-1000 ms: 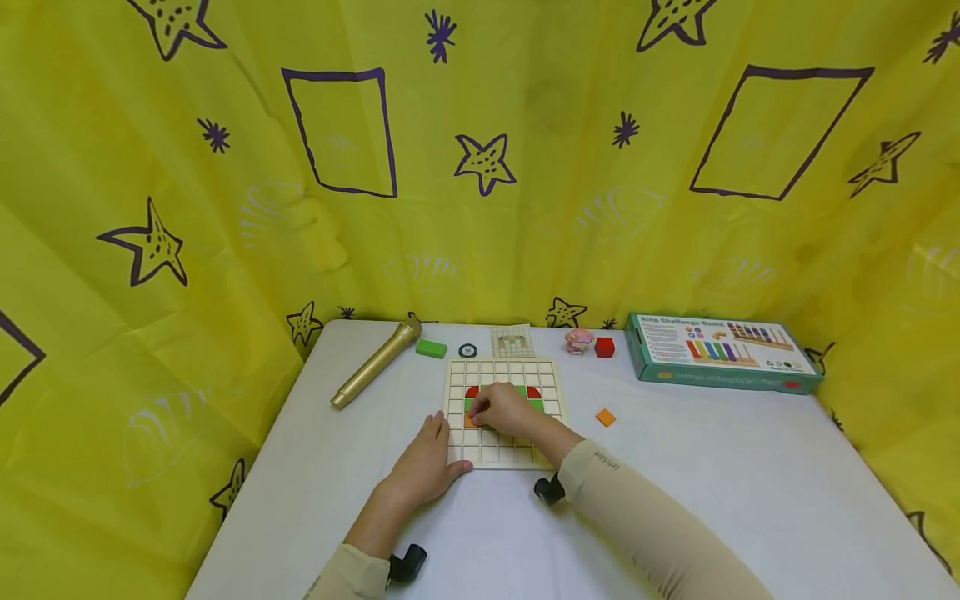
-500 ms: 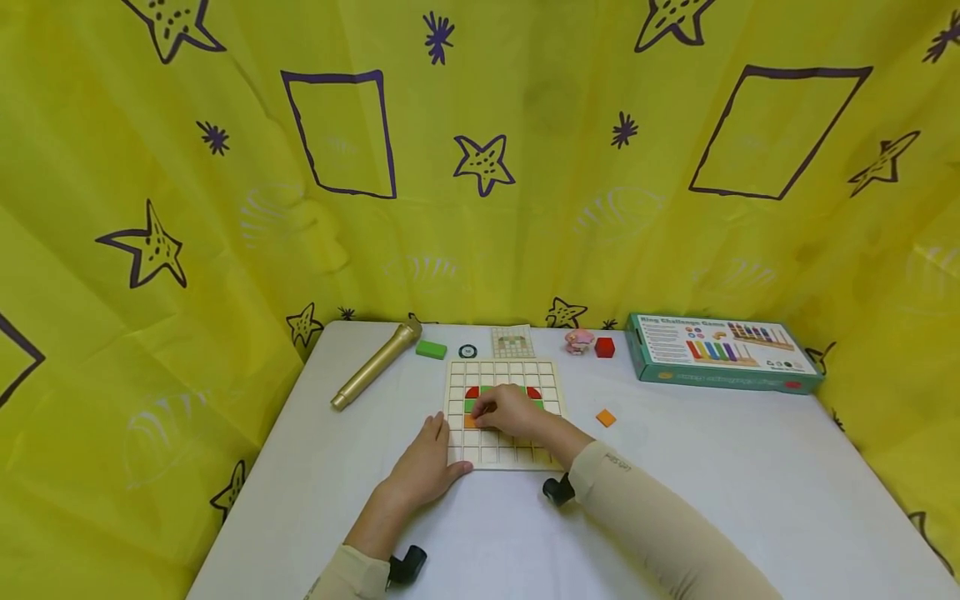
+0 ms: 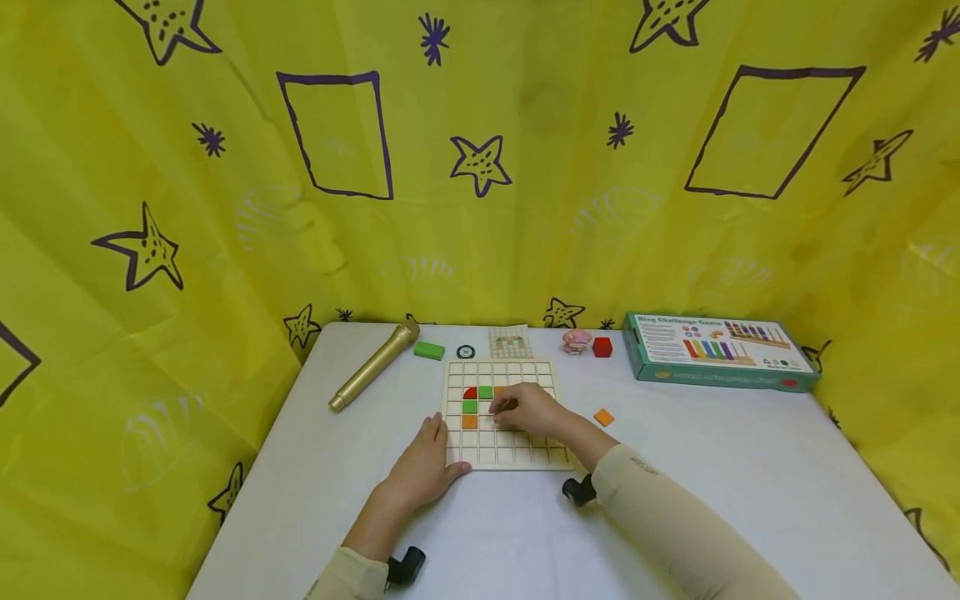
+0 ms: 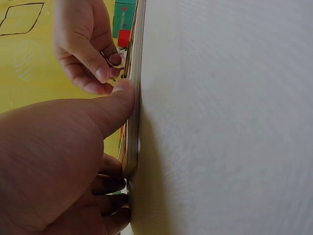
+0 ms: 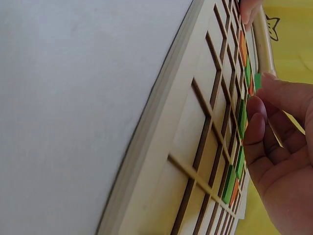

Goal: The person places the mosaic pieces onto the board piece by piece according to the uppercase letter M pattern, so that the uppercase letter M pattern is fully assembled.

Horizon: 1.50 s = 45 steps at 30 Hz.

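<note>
A pale wooden grid board (image 3: pixel 506 454) lies on the white table. My left hand (image 3: pixel 422 467) steadies its near-left corner: fairly straight fingers lie along the left side, and the thumb (image 4: pixel 120 100) touches the near edge. Over the middle of the grid is my right hand (image 3: pixel 528 408), fingers loosely bent, with nothing visible between thumb and fingertips. In the board's left cells sit an orange tile (image 3: pixel 469 422), a green tile (image 3: pixel 469 407) and a red rounded tile (image 3: pixel 470 392). Other green and orange tiles (image 5: pixel 228 186) are set further right, partly behind the right hand in the head view.
A loose orange tile (image 3: pixel 603 417) lies right of the board. Behind are a small pattern card (image 3: pixel 510 342), a green block (image 3: pixel 429 351), a round disc (image 3: pixel 466 352), a pink figure (image 3: pixel 577 342), a red block (image 3: pixel 602 347), a gold microphone (image 3: pixel 375 367) and a game box (image 3: pixel 720 352).
My right hand has come away from the orange tile and moved right over the board. That tile stays in its cell, now fully visible. The left hand has kept its place.
</note>
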Available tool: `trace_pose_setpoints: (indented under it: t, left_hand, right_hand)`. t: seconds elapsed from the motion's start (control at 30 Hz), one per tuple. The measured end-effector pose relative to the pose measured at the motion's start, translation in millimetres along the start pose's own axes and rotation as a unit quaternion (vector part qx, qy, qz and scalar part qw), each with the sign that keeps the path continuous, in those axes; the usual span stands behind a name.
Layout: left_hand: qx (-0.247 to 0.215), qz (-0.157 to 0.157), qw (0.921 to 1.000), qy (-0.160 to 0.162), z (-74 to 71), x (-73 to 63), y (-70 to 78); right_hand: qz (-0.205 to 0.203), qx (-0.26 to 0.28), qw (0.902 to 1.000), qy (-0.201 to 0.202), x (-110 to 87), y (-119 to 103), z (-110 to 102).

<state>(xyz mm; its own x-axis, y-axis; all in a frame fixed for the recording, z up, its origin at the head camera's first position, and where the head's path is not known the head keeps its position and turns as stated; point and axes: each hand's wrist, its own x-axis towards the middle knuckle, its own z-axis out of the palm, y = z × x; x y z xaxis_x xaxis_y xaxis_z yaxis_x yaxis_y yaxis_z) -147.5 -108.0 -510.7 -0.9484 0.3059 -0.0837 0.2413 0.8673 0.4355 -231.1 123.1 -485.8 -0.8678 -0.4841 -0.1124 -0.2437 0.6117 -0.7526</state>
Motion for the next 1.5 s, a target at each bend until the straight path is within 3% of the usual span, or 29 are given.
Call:
trace_pose_setpoints:
  t: [0.4,0.93,1.5]
  left_hand:
    - [-0.002,-0.011,0.9999,-0.001,1.0,1.1,0.3]
    - [0.003,-0.008,1.0,-0.002,1.5,1.0,1.7]
    - [0.015,-0.003,0.9999,0.002,0.7,0.5,2.7]
  right_hand:
    - [0.024,0.015,0.9993,0.026,-19.0,23,-15]
    - [0.105,0.026,0.9925,0.057,-46.6,49,-45]
    - [0.123,0.02,0.9891,0.079,-73.5,86,-72]
